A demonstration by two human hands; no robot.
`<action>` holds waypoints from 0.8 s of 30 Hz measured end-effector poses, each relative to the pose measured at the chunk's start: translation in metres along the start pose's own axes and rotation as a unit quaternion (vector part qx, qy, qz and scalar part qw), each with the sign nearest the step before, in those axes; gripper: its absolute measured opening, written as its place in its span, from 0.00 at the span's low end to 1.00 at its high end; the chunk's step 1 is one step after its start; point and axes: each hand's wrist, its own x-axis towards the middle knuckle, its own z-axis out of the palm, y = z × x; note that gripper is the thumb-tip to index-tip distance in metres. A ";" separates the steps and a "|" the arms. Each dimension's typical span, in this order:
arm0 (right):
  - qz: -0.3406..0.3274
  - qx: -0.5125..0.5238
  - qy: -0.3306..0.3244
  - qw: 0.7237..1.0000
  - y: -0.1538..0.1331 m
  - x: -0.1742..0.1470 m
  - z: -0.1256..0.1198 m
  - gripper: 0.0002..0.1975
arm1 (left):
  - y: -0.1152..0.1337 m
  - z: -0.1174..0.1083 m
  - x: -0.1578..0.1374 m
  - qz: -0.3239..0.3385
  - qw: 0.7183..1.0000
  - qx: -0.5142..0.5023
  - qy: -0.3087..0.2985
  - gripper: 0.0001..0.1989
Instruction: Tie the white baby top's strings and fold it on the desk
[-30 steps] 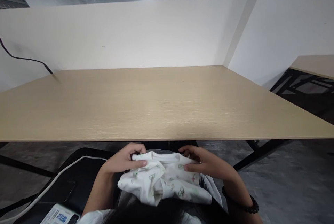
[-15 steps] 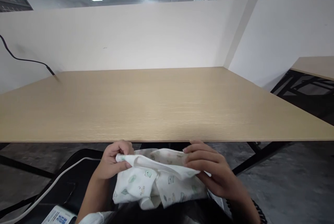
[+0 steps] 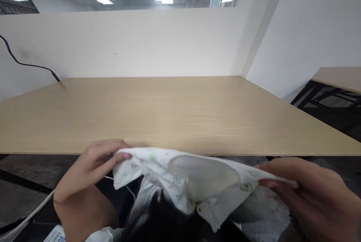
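Stretched between my hands is a white printed garment (image 3: 160, 163) with small green and grey animal figures, like a baby's top. A curved, neckline-like opening shows in its middle, and its lower part hangs in folds toward my lap. At its left end, the thumb and fingers of my left hand (image 3: 91, 165) pinch the cloth. My right hand (image 3: 316, 187) grips the other end between thumb and fingers, with a bit of cloth sticking out past them. Dark hair at the bottom hides part of the garment.
The garment is at the near edge of a light wooden table (image 3: 169, 114). A black cable (image 3: 34, 65) runs down to the table's back left corner. At lower left are a white cord (image 3: 38, 210) and a white printed packet (image 3: 56, 233).
My hands have moved apart, the right one far to the right, and the bunched garment is now spread wide. Both hands have closed on its edges; the right fingers earlier lay loosely against it.
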 end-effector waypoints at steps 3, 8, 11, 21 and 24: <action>0.005 0.025 0.002 1.000 0.008 0.034 -0.001 0.02 | 0.003 -0.007 0.020 -0.070 0.985 0.079 0.135 0.14; 0.092 -0.112 -0.062 0.988 0.056 0.123 0.020 0.28 | -0.020 -0.027 0.091 -0.161 0.951 0.206 0.165 0.20; 0.150 -0.240 -0.129 0.950 0.102 0.164 0.050 0.27 | -0.056 -0.031 0.144 -0.247 0.926 0.278 0.061 0.19; 0.237 -0.185 -0.478 0.825 0.149 0.175 0.130 0.17 | -0.105 0.031 0.189 -0.169 0.926 0.148 -0.305 0.46; 0.265 -0.165 -0.521 0.795 0.147 0.172 0.144 0.27 | -0.107 0.053 0.192 -0.138 0.922 0.112 -0.344 0.49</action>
